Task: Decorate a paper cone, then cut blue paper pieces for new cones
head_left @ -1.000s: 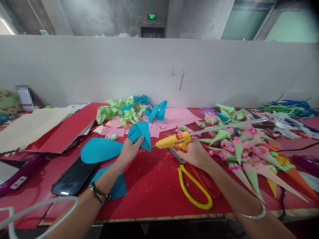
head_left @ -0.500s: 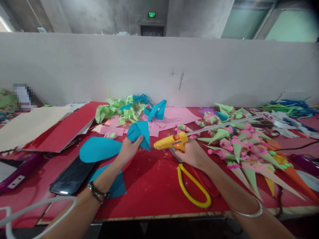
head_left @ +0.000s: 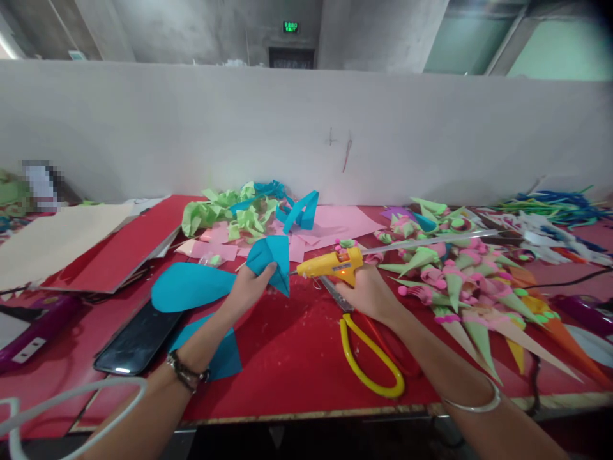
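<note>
A folded piece of blue paper (head_left: 268, 255) is pinched in my left hand (head_left: 251, 284), thumb pressed on its face. My right hand (head_left: 376, 294) is wrapped round the handle of a yellow hot glue gun (head_left: 330, 265), with a long clear glue stick (head_left: 426, 241) sticking out of its back. The gun's nozzle points left, close to the paper's right edge; whether they touch I cannot tell. Below my right hand lie scissors (head_left: 347, 361) with yellow and red handles. A rounded blue paper piece (head_left: 189, 287) and a square blue sheet (head_left: 225, 354) lie near my left arm.
Several small paper cones (head_left: 454, 284) with pom-poms are heaped on the right. Crumpled green paper scraps (head_left: 215, 214) and pink paper (head_left: 340, 223) lie at the back. A phone (head_left: 136, 342) rests at left, near a purple power strip (head_left: 41, 332). A grey partition (head_left: 191, 128) stands behind.
The blue paper has tilted a little in my left hand, its lower tip dropping slightly. The glue gun has shifted slightly and its glue stick lies flatter. Both hands keep their grips.
</note>
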Demonstrator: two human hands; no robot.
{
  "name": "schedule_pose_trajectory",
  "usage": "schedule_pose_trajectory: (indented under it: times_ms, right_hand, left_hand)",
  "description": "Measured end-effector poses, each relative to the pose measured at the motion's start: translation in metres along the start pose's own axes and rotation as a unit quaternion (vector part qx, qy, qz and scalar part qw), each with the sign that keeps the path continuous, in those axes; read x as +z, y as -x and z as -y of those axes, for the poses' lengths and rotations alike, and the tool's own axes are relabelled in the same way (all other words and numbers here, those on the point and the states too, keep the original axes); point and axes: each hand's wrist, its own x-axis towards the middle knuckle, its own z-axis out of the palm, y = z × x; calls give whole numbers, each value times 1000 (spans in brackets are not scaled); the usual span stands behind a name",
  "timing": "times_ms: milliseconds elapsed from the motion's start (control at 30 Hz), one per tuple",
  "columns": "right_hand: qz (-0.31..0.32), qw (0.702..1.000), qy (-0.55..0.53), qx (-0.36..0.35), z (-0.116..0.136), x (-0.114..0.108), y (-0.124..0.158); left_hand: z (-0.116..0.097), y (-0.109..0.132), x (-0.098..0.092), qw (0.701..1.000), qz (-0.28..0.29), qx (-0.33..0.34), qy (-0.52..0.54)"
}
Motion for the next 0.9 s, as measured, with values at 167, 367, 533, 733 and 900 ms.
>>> schedule_pose_trajectory:
  times_ms: [167, 367, 533, 733, 900]
  right_hand:
    - [-21, 1000, 12, -5, -2, 2, 0]
    - [-34, 999, 31, 5, -3, 2, -1]
    - [-40, 998, 39, 16, -2, 2, -1]
    - [-56, 995, 69, 40, -3, 3, -2]
    - [-70, 996, 51, 38, -5, 3, -3]
  left_hand:
    - [-1, 1, 0, 1000, 10, 6, -4]
    - [-3, 3, 1, 999, 36, 25, 4]
    - [-2, 2, 1, 998, 48, 42, 10]
    - [-1, 2, 1, 998, 45, 33, 25]
    - [0, 3, 2, 999, 25, 28, 26]
